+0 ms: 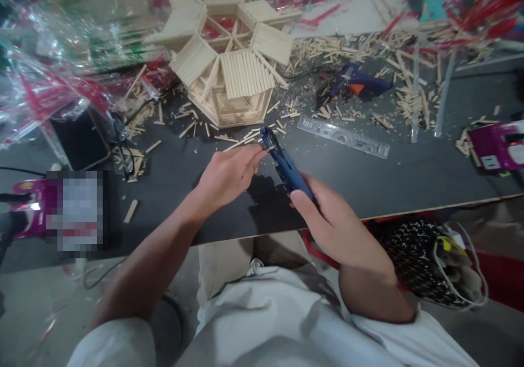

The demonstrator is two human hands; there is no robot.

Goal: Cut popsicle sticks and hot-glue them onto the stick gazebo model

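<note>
My left hand is closed in a pinch on a thin wooden stick, whose tip lies at the head of a blue hand cutter. My right hand wraps round the cutter's handles, with the thumb along its near side. Whether the jaws touch the stick I cannot tell. Both hands are over the front part of the dark table. Behind them stands a many-sided wooden stick model with slatted panels sloping outward round an open middle.
A clear plastic ruler lies right of the model, below a blue glue gun. Cut stick pieces litter the back. Two glue sticks lie at right. A phone, glasses and crumpled plastic wrap are at left.
</note>
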